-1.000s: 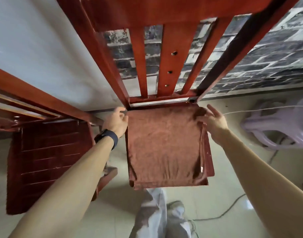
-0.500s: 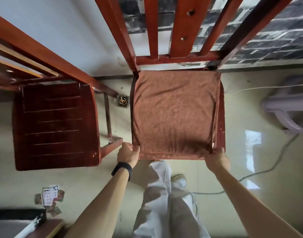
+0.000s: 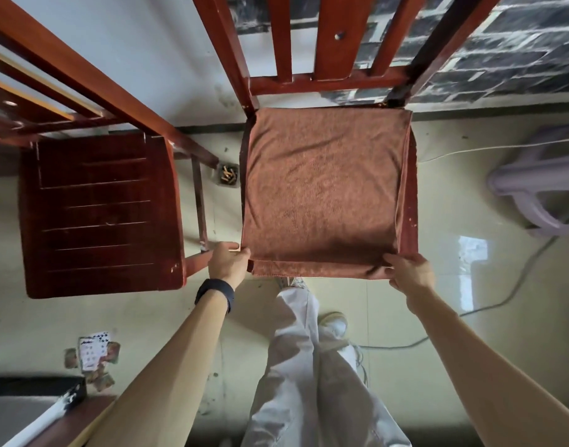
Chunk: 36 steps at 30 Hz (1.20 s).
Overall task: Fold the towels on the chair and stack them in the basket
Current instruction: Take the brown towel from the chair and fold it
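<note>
A rust-brown towel (image 3: pixel 322 188) lies folded flat over the seat of a red wooden chair (image 3: pixel 410 201), covering nearly all of it. My left hand (image 3: pixel 228 261) pinches the towel's near left corner at the seat's front edge. My right hand (image 3: pixel 407 272) grips the near right corner, fingers curled over the fold. No basket is in view.
A second red wooden chair (image 3: pixel 96 214) stands to the left, its seat bare. An ashtray (image 3: pixel 228 175) sits on the floor between the chairs. A purple plastic stool (image 3: pixel 541 191) and a cable (image 3: pixel 489 304) lie to the right. Playing cards (image 3: pixel 93 353) are scattered on the floor at lower left.
Both hands came from the towel's far corners at the chair back to its near corners at the front edge. The towel now lies flatter and squarer on the seat.
</note>
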Tool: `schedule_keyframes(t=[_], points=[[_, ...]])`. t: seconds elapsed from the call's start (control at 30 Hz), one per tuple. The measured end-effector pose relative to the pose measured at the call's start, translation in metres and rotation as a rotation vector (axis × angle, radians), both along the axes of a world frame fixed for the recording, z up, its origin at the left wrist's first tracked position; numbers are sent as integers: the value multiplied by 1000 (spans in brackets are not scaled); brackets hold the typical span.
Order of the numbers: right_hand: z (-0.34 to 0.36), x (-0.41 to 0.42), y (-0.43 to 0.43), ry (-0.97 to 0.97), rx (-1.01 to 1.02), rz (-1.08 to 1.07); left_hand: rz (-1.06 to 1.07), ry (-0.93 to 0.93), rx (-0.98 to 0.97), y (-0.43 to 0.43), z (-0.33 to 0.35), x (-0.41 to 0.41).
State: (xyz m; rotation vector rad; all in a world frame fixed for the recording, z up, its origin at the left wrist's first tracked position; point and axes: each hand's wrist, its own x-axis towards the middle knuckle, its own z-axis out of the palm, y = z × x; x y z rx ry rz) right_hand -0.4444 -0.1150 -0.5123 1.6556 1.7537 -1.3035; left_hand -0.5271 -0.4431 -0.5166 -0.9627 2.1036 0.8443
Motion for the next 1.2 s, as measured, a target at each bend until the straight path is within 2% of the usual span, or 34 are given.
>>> schedule_keyframes(t=[0.1,0.2,0.33,0.47,0.57,0.77,0.93,1.03,1.2], points=[[20,6,5,78,-33,-105,162,-16,103,-4,15,6],[34,17,8,92,-74,-158,161,-63,121,-5,24,18],[16,34,12,20,-78,-127,93,-131,55,-1,13,28],[-14,39,9,-21,-90,-98,217,-194,198,9,-9,35],[-29,40,7,35,-117,-154,295,-162,259,14,-18,37],[-18,46,3,72,-80,-223,282,-102,255,-4,-5,42],[50,33,11,181,-68,-269,323,23,295,-8,61,22],[123,11,19,312,-113,-319,343,135,352,-6,136,-1],[267,-25,33,573,-195,-397,220,319,466,2,282,-34]])
